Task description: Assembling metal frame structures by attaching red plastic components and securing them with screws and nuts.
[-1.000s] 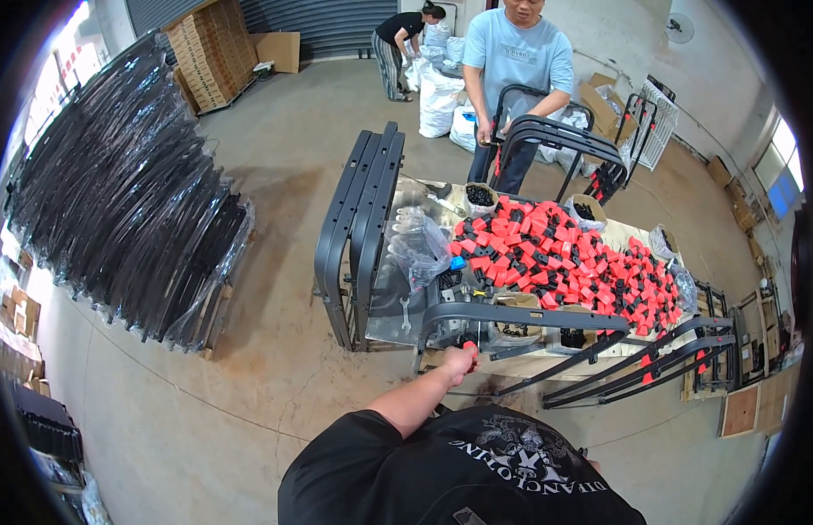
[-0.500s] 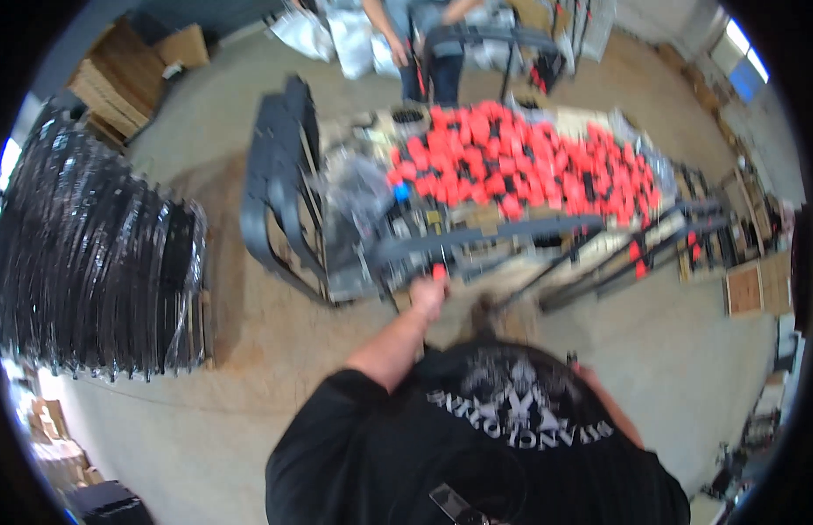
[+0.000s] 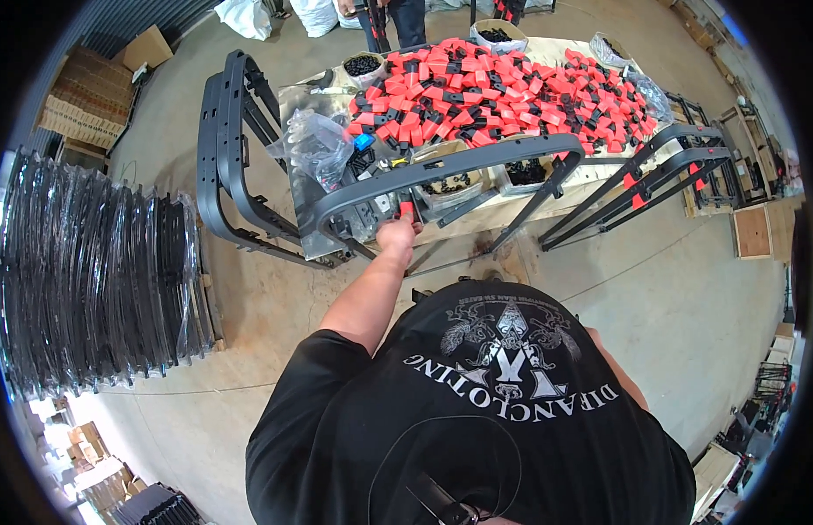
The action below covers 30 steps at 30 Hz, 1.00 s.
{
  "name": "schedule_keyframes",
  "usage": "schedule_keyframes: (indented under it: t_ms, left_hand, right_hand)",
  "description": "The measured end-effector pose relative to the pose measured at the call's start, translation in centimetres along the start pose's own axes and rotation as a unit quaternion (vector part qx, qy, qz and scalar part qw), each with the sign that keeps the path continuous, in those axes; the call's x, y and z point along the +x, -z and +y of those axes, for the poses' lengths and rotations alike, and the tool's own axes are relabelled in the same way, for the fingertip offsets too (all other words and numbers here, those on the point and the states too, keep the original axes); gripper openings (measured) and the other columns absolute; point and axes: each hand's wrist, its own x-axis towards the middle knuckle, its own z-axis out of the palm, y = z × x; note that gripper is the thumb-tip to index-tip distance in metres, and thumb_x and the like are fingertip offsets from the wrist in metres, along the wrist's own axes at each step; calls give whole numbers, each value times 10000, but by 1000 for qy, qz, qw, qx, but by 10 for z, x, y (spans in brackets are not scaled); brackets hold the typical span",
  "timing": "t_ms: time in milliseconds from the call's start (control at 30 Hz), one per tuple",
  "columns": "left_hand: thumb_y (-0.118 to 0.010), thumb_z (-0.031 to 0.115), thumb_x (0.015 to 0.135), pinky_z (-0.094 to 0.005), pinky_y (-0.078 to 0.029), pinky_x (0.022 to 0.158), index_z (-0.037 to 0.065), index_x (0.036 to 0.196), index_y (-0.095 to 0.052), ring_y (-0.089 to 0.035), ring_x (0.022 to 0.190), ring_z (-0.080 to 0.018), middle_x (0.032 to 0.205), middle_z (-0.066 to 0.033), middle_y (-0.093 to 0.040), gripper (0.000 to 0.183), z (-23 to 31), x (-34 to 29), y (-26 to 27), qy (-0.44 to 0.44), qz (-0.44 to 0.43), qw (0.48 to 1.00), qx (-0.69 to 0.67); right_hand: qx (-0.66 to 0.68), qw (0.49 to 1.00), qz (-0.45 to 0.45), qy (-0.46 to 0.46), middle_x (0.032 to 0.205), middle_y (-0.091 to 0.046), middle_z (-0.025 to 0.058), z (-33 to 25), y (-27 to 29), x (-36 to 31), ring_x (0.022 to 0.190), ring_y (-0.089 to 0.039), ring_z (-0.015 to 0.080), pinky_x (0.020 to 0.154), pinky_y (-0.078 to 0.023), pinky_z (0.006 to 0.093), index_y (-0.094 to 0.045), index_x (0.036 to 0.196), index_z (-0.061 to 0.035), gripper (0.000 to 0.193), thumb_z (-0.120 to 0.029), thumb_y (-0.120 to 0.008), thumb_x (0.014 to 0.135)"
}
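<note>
My left hand [image 3: 397, 235] reaches to the table's near edge, fingers closed around a red plastic piece [image 3: 406, 212]. Just above it crosses the grey rounded metal frame [image 3: 450, 164], which leans over the front of the table. Of my right arm [image 3: 618, 372] only a part of the forearm shows beside my black shirt; that hand is hidden by my body. A heap of red and black plastic pieces [image 3: 503, 92] covers much of the table. Close to my left hand are a box of small black parts [image 3: 450, 184] and a clear plastic bag [image 3: 317, 149].
Grey frames [image 3: 236, 153] stand at the table's left end, more frames with red pieces [image 3: 678, 166] at its right. A wrapped stack of black parts [image 3: 96, 276] fills the left side. Across the table stands another person [image 3: 393, 22]. Cartons [image 3: 87, 96] are piled far left.
The whole view has shifted and sharpened, so the table sits higher and farther left. My left hand stays by the red piece. My right hand has gone out of sight behind my body.
</note>
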Motion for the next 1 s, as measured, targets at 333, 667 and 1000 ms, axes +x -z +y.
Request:
schedule_keyframes:
  t_ms: [333, 667, 1000]
  left_hand:
    - [-654, 295, 967, -283, -475, 552, 48, 986, -612, -598, 655, -135, 754, -40, -601, 251, -11, -119, -48, -100, -237, 947, 194]
    - [-665, 223, 967, -318, -535, 696, -1, 1015, -622, -636, 766, -169, 900, -88, -671, 233, 24, -204, -142, 18, -327, 944, 35]
    - [-810, 134, 783, -384, -530, 783, 44, 1029, -710, -649, 854, -297, 916, -133, -659, 280, 61, -274, -185, -518, -285, 670, 449]
  right_hand:
    - [119, 966, -73, 219, 667, -559, 18, -261, 58, -21, 606, -487, 137, 553, -391, 335, -643, 750, -36, 589, -609, -656, 888]
    - [38, 891, -284, 351, 751, -655, 102, -367, 92, -24, 679, -636, 310, 655, -503, 427, -676, 909, -49, 596, -640, -607, 883]
    - [507, 661, -547, 77, 995, -637, 83, -375, 123, -24, 889, -595, 218, 829, -491, 374, -597, 1136, 18, 692, -642, -484, 964]
